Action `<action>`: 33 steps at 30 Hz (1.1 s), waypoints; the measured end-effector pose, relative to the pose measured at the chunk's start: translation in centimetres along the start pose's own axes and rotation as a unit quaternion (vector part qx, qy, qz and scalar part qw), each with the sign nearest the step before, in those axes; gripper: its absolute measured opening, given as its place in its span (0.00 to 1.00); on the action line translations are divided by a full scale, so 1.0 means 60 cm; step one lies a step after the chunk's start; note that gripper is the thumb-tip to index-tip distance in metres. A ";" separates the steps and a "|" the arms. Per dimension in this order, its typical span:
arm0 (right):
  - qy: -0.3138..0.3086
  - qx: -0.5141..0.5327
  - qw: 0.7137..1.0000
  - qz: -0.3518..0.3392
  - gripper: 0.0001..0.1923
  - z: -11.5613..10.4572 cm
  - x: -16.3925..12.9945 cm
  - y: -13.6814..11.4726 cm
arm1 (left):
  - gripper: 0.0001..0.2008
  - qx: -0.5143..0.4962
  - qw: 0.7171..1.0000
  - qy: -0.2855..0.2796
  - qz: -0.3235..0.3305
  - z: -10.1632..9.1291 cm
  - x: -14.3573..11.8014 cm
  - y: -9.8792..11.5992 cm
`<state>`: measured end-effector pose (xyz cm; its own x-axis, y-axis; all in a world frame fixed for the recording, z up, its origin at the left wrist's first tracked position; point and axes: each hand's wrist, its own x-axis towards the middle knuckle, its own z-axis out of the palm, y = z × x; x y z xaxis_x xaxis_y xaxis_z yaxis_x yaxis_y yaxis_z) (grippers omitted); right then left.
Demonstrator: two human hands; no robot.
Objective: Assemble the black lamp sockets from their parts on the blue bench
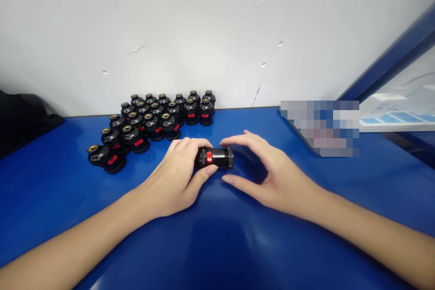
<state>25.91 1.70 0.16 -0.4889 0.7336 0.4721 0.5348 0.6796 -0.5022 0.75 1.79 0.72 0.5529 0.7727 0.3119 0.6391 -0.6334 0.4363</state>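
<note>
No readable text anywhere — the sheet point(397, 115) at the right too faint and partly blurred out.

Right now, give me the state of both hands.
Left hand: closed on the black part.
Right hand: open, fingertips at the part's other end.

- The table point(61, 199) is a glossy, bright blue with pale reflections.
- The cylindrical part point(217, 157) on the table is black with one small red patch on its side.
- The cluster of parts point(152, 120) behind and to the left of that cylindrical part is black, each with a brass-coloured top opening and a red patch.
- The wall point(204, 27) behind the table is off-white with faint cracks and chips.
- The cloth point(23, 115) at the table's far left edge is black.
</note>
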 end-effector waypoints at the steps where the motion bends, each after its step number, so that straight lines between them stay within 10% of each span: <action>1: 0.002 -0.002 1.000 0.002 0.22 0.000 0.000 -0.001 | 0.10 0.000 1.000 0.001 0.001 0.000 0.000 0.000; 33: 0.052 0.047 0.997 0.019 0.14 -0.001 -0.002 -0.016 | 0.09 -0.006 1.000 0.007 0.001 -0.001 -0.002 0.000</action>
<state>25.49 0.95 0.61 -0.3932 0.7572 0.5216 0.4827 0.6528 -0.5838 0.65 1.68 0.74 0.5468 0.7720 0.3239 0.6313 -0.6343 0.4462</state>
